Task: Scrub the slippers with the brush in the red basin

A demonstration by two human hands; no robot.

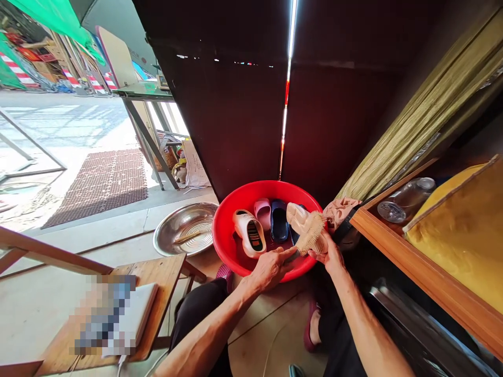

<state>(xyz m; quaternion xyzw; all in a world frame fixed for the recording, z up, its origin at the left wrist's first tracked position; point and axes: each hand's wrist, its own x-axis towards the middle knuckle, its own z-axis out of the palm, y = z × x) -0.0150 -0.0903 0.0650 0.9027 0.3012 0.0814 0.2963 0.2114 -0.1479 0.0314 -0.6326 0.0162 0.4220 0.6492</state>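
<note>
Over the right side of a red basin (226,256), my right hand (330,254) grips a beige slipper (301,217) from below. A bristly, nubbed surface shows along the slipper's near side; whether it belongs to the sole cannot be made out. My left hand (273,268) is at the basin's near rim, fingers curled and the index finger reaching to the lower end of the bristly part. What it holds, if anything, is hidden. In the basin lie a white slipper (244,230), a pink slipper (262,213) and a dark blue slipper (279,222).
Left of the red basin is a metal basin (167,238) with a stick-like item in it. A wooden stool (168,272) stands at lower left, bearing a white box. A wooden shelf (416,267) edges the right side. A dark panel (236,115) rises behind.
</note>
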